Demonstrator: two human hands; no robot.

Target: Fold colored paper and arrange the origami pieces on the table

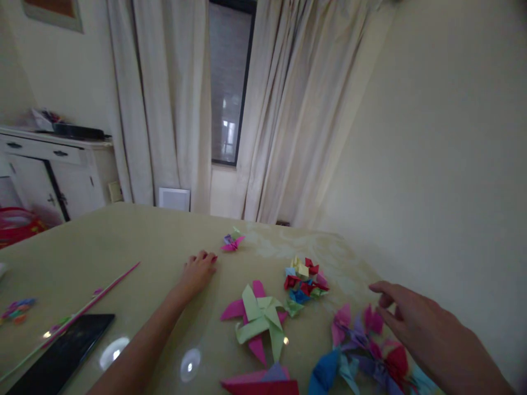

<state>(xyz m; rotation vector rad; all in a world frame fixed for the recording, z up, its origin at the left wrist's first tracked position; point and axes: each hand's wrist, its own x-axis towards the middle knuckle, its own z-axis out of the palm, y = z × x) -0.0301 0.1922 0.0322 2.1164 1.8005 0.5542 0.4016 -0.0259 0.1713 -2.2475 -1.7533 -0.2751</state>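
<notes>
My left hand (200, 271) rests on the table, fingers loosely spread; a small red spot shows at one fingertip, too small to make out. Beyond it lies a small pink, purple and green folded-paper piece (233, 240). My right hand (415, 315) hovers, fingers bent and apart, over a heap of folded-paper flowers (362, 345) in pink, purple, red and blue. Between my hands lies a pink and green paper pinwheel (259, 317). Behind it is a cluster of small multicoloured paper folds (305, 280). A red and pink folded paper (261, 383) sits at the bottom edge.
On the left lie a black flat slab (61, 354), a long pink and green stick (88, 304) and small colourful pieces (18, 310). A white cabinet (53, 175), a red basket (18, 225) and curtains (173, 99) stand beyond the table (135, 236).
</notes>
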